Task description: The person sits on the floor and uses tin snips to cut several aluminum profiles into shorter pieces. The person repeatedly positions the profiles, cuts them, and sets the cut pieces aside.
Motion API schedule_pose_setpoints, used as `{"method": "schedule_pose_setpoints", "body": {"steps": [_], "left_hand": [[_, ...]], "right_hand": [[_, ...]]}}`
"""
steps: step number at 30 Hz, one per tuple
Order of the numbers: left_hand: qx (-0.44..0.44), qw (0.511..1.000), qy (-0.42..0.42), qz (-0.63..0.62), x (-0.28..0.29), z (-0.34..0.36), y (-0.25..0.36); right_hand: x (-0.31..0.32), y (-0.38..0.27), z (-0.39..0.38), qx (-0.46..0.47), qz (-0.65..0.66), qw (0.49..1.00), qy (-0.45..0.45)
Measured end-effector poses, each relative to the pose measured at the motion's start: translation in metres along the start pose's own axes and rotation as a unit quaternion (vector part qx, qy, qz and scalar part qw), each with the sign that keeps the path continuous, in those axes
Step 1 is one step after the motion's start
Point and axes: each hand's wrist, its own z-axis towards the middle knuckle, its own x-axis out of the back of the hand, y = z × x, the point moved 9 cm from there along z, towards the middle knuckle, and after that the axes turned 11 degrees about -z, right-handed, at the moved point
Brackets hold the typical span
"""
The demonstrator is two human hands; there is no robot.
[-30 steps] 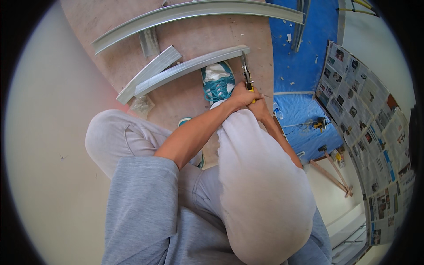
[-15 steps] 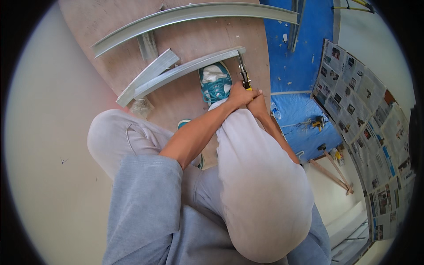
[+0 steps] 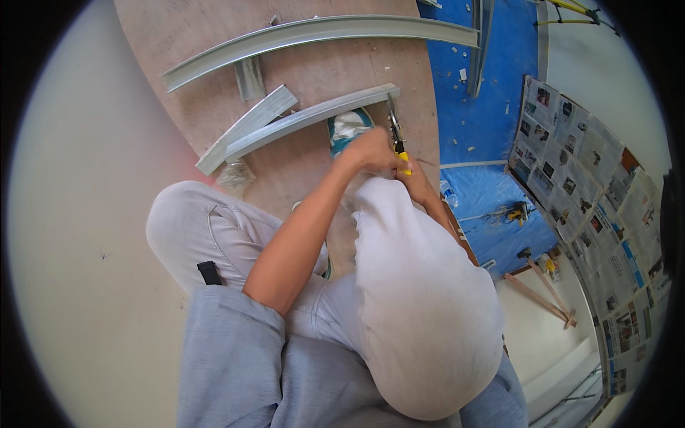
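A pair of tin snips (image 3: 397, 135) with yellow handles points away from me, its jaws at the right end of a metal stud (image 3: 307, 121). My left hand (image 3: 371, 151), slightly blurred, is closed about the near part of the snips. My right hand (image 3: 419, 184) is closed at the handle end too, partly hidden behind my raised knee. The stud lies across the board just beyond my teal shoe (image 3: 341, 143). A shorter metal piece (image 3: 250, 127) crosses its left end at an angle.
A long metal channel (image 3: 321, 30) lies farther off on the wooden board (image 3: 349, 64). Blue sheeting (image 3: 457, 128) with scraps covers the floor to the right, where a yellow power tool (image 3: 519, 211) rests. Newspaper-covered panel (image 3: 571, 164) stands at far right.
My left hand has shifted and rolled over the handles, and more yellow shows between the hands. The view has tilted slightly, so the board and studs sit lower in it.
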Motion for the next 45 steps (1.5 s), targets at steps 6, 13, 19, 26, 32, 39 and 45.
{"method": "schedule_pose_setpoints", "body": {"steps": [6, 13, 19, 26, 32, 39, 45], "left_hand": [[-0.142, 0.881, 0.358, 0.273, 0.104, -0.030, 0.047], [-0.234, 0.888, 0.263, 0.296, 0.089, -0.001, 0.026], [-0.258, 0.880, 0.237, 0.322, 0.088, 0.002, 0.026], [-0.316, 0.867, 0.356, 0.145, 0.137, -0.008, 0.061], [-0.338, 0.846, 0.301, 0.283, 0.155, -0.024, 0.116], [-0.367, 0.820, 0.280, 0.340, 0.150, -0.047, 0.119], [-0.278, 0.831, 0.187, 0.444, 0.125, -0.012, 0.073]], "right_hand": [[-0.007, -0.002, -0.008, -0.042, 0.066, 0.996, -0.029], [-0.018, -0.001, -0.056, -0.167, 0.168, 0.969, -0.077], [-0.007, 0.010, -0.075, -0.137, 0.090, 0.986, -0.030], [-0.014, 0.033, -0.084, -0.152, 0.105, 0.983, 0.013], [-0.015, 0.024, -0.078, -0.132, 0.061, 0.989, 0.039], [0.003, -0.022, -0.068, -0.103, -0.080, 0.988, 0.078], [0.021, -0.063, -0.057, -0.068, -0.169, 0.974, 0.131]]}}
